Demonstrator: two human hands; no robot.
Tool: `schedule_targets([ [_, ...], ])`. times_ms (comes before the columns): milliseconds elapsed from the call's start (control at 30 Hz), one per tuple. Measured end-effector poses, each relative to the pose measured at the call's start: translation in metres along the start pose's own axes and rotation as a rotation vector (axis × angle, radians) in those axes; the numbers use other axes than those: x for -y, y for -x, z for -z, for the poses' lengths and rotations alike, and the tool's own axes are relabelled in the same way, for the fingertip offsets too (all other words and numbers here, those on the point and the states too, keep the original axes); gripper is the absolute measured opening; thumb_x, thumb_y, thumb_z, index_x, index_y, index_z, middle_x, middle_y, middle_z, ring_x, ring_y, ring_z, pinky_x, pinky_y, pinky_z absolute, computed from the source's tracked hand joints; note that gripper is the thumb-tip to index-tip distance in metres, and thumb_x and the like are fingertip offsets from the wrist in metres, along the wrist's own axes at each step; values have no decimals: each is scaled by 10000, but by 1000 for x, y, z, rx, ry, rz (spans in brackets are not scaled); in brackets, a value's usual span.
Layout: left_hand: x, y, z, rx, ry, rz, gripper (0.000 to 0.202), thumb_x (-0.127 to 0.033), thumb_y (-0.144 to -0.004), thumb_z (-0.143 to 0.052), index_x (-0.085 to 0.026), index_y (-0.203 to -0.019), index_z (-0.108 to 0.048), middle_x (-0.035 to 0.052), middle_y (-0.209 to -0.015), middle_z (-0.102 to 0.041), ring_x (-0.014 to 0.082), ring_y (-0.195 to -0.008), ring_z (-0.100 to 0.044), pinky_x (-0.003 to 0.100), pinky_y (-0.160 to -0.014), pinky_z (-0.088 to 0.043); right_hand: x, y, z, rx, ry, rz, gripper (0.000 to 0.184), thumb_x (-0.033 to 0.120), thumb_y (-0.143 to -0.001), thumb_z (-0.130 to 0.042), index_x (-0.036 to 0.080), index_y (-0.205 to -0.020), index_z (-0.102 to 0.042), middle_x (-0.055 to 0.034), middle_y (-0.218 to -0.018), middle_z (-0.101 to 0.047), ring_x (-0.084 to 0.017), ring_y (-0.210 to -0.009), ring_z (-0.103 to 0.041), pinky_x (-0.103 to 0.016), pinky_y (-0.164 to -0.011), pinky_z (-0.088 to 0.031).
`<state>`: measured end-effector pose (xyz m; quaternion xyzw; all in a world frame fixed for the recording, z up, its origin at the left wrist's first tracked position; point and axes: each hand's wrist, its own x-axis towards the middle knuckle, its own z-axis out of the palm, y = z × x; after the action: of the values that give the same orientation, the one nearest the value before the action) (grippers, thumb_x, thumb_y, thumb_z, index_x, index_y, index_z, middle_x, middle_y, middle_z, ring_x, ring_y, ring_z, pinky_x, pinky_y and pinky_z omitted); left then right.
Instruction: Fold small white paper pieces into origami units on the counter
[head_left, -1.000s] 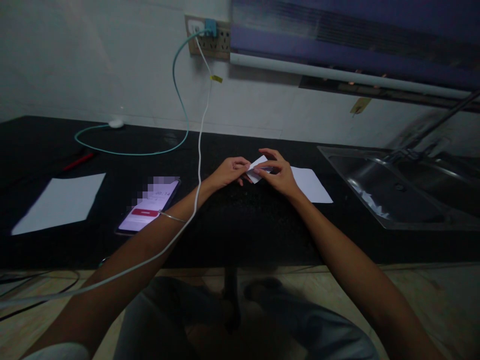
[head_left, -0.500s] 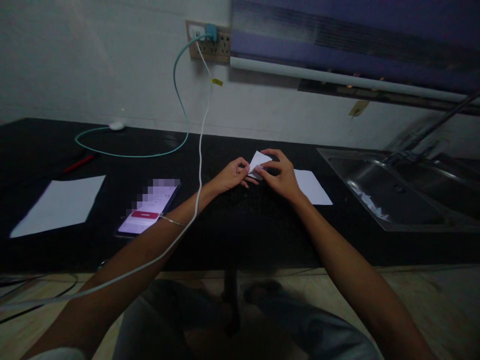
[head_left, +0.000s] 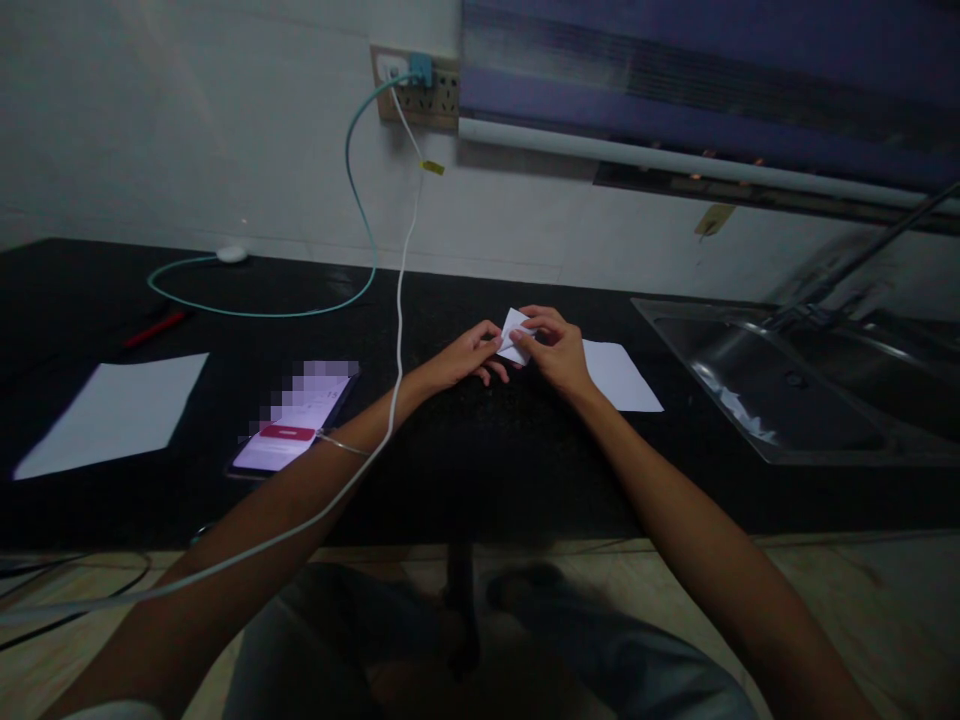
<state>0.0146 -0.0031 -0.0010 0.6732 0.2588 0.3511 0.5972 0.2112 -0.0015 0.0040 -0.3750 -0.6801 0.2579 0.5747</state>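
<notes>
A small folded piece of white paper (head_left: 513, 324) is held between my two hands, just above the dark counter. My left hand (head_left: 477, 352) pinches its left edge between thumb and forefinger, the other fingers curled loosely beneath. From the right, my right hand (head_left: 556, 348) grips it, with the thumb and fingertips pressing on its face. The fingers cover part of the folds. Behind my right wrist lies a flat white sheet (head_left: 621, 376) on the counter.
A lit phone (head_left: 289, 420) lies by my left forearm, with a white cable (head_left: 400, 300) hanging across that arm. Farther left are another white sheet (head_left: 120, 415) and a red pen-like object (head_left: 155, 328). A steel sink (head_left: 780, 400) is set into the counter (head_left: 480, 470) at right.
The upright flap of the folded paper now lies flatter and the piece looks smaller. My right fingers have closed in over it. Both hands stay in nearly the same place.
</notes>
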Motion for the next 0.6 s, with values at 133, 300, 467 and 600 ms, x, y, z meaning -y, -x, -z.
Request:
schedule_targets([
  [133, -5, 0, -5, 64, -176, -6, 327, -453, -1052, -365, -185, -905, -483, 42, -679, -670, 99, -534, -595, 217, -512, -439, 3, -1, 0, -18, 37, -8, 185, 387, -726, -817, 236, -786, -730, -64, -1156, -670, -250, -1072, -629, -473, -945, -499],
  [300, -12, 4, -9, 80, -341, -75, 349, -391, -1063, -353, -185, -822, -500, 7, -613, -597, 89, -509, -522, 220, -529, -418, 8, -1, 0, -36, 56, 22, 163, 349, -708, -825, 234, -773, -729, -68, -1136, -671, -266, -1123, -613, -486, -977, -473],
  [467, -10, 3, -9, 59, -353, -83, 351, -388, -1065, -347, -187, -831, -513, -7, -587, -572, 90, -488, -498, 220, -516, -398, 6, -1, -3, -72, 14, -55, 211, 373, -679, -837, 231, -781, -719, -70, -1137, -669, -260, -1081, -624, -478, -944, -493],
  [600, -8, 2, -9, 46, -337, -91, 387, -402, -1072, -311, -182, -839, -529, -15, -556, -549, 90, -466, -479, 220, -501, -390, 7, 1, -6, -92, -64, -103, 269, 396, -654, -850, 228, -791, -690, -57, -1080, -678, -236, -1005, -637, -433, -889, -517],
])
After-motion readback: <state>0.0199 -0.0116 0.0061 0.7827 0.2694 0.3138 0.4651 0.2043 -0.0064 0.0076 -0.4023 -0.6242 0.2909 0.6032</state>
